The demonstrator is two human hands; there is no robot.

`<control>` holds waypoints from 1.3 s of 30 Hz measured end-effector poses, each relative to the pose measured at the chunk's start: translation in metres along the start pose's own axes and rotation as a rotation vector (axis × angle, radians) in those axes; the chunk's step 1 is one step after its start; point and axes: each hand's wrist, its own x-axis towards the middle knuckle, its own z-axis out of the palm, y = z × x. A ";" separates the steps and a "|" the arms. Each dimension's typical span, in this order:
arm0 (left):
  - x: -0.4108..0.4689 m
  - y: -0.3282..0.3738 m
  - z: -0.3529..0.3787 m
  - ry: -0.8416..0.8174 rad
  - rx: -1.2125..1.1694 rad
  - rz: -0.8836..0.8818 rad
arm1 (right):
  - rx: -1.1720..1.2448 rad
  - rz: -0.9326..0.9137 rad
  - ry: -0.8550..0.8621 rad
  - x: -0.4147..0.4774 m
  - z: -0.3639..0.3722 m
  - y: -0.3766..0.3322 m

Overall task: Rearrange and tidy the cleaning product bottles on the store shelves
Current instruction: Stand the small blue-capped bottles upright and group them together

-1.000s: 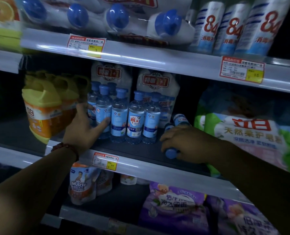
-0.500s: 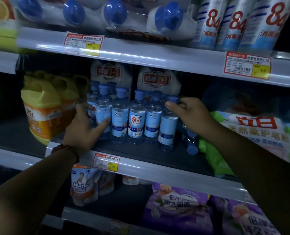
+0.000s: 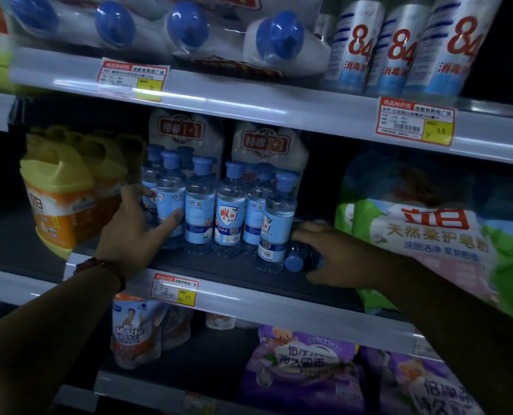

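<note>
Progress shows at the centre of the frame: the row of blue-capped bottles (image 3: 201,205) on the middle shelf (image 3: 234,272) has gained one. A second ago the right hand (image 3: 336,256) was down on a bottle lying flat. Half a second ago it was standing that bottle up by its cap. Now the end bottle (image 3: 276,223) stands alone at the right of the row, and the hand has dropped to a second lying bottle (image 3: 294,262) just beside its foot. Its grip wraps that bottle, fingers above and thumb below.

The left hand (image 3: 135,232) has stayed put throughout, its grip spread flat, fingers pressing the leftmost bottles next to the yellow jugs (image 3: 60,199). I take that as bracing, so the row does not topple. One more lift should finish this cluster.

Much is hard to read in the dim light. The lying bottle's body is covered by the hand, with only its cap clear. Whether more bottles lie in the dark gap before the soap-powder bag (image 3: 429,235) at right, I cannot tell.
</note>
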 end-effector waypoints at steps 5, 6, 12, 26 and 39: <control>-0.001 0.001 0.000 -0.002 0.002 -0.011 | -0.184 -0.069 0.153 0.006 0.012 0.012; 0.000 0.001 -0.001 -0.001 0.003 -0.010 | -0.111 -0.079 0.170 0.005 0.009 0.010; 0.000 -0.001 0.001 -0.002 -0.001 0.008 | 0.263 0.203 0.655 0.021 -0.023 0.007; 0.001 0.000 -0.001 -0.012 -0.037 -0.031 | 0.090 0.322 -0.048 0.001 -0.027 -0.005; 0.005 -0.001 -0.001 -0.074 -0.163 -0.036 | 0.081 0.276 0.568 0.003 -0.038 0.005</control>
